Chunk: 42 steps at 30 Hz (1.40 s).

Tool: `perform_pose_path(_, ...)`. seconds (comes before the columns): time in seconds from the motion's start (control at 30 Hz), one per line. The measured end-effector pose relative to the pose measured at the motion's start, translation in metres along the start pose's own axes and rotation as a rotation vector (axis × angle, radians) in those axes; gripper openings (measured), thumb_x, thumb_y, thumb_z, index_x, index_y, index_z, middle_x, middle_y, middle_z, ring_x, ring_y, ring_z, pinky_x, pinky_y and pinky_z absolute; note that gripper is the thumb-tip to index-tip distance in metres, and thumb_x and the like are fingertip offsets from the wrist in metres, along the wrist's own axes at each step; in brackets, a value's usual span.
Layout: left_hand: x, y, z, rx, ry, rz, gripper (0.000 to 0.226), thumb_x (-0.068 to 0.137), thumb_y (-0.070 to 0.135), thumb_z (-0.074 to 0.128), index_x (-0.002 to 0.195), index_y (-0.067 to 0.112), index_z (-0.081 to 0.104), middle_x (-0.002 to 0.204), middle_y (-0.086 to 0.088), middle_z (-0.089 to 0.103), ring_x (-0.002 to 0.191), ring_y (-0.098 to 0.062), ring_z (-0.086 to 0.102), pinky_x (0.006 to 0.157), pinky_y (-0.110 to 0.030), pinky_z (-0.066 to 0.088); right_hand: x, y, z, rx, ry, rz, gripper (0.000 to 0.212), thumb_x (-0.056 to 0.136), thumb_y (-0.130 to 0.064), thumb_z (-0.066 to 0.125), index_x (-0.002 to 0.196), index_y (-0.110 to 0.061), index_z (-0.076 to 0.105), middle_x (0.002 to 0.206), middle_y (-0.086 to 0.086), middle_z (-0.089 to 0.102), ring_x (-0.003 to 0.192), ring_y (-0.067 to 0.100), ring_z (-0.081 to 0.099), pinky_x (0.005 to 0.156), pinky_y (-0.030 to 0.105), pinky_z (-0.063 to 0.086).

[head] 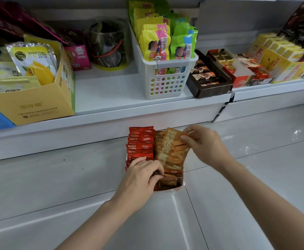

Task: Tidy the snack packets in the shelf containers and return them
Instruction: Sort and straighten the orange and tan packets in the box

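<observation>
A white container (pixel 176 188) stands on the tiled floor in front of the shelf. Inside it, a row of red snack packets (pixel 140 143) fills the left side and brown-orange packets (pixel 159 139) fill the right. My right hand (pixel 204 144) pinches the top right edge of one orange packet (pixel 172 150), which is lifted and tilted above the right row. My left hand (pixel 142 175) reaches into the near end of the container, its curled fingers pressing among the brown packets (pixel 169 179) there; its fingertips are hidden.
The white shelf (pixel 111 98) holds a yellow carton of mango packets (pixel 30 98) at left, a white perforated basket (pixel 165 82) of yellow and green packets in the middle, and a brown tray (pixel 208 83) and red boxes (pixel 237 74) at right. A gap lies between carton and basket.
</observation>
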<state>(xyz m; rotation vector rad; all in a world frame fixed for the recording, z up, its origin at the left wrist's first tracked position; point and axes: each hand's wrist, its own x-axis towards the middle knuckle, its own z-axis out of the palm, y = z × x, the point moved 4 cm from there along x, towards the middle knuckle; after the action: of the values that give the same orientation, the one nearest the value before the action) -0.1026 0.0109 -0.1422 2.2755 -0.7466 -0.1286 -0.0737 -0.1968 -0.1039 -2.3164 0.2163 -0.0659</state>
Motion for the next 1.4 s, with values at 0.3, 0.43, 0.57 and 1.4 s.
perform_pose_path(0.3,0.001,-0.004,-0.011,-0.358,-0.286,-0.352,0.037,0.091,0.072,0.040,0.117,0.047,0.036,0.105,0.034,0.067,0.109,0.012,0.052,0.087,-0.020,0.040,-0.001,0.000,-0.034,0.418,0.098,0.210,0.012,0.084,-0.024,0.077,0.092,-0.016,0.074,0.075,-0.003,0.077,0.076,0.011,0.074,0.068,0.022,0.061)
perform_pose_path(0.43,0.006,-0.001,-0.014,-0.413,-0.256,-0.394,0.058,0.078,0.082,0.025,0.113,0.044,0.051,0.103,0.029,0.069,0.102,0.012,0.058,0.093,-0.023,0.044,-0.005,-0.005,-0.029,0.577,0.080,0.281,0.009,0.083,-0.023,0.078,0.090,-0.017,0.075,0.080,0.005,0.078,0.078,0.015,0.072,0.078,0.032,0.060)
perform_pose_path(0.57,0.006,-0.002,-0.007,-0.465,-0.281,-0.397,0.043,0.097,0.063,0.031,0.133,0.050,0.051,0.133,0.024,0.057,0.133,-0.006,0.045,0.113,-0.038,0.035,-0.006,-0.017,-0.019,0.607,0.017,0.290,0.011,0.082,-0.027,0.078,0.089,-0.019,0.077,0.079,0.004,0.077,0.072,0.008,0.067,0.070,0.028,0.051)
perform_pose_path(1.4,0.008,0.010,-0.009,-0.644,-0.104,-0.474,0.089,0.077,0.070,0.054,0.152,0.046,0.012,0.120,0.019,0.064,0.098,0.011,0.064,0.091,-0.017,0.047,-0.022,-0.018,0.007,1.015,-0.107,0.402,0.021,0.101,-0.014,0.052,0.109,-0.001,0.066,0.097,0.012,0.076,0.088,0.020,0.074,0.069,0.028,0.060)
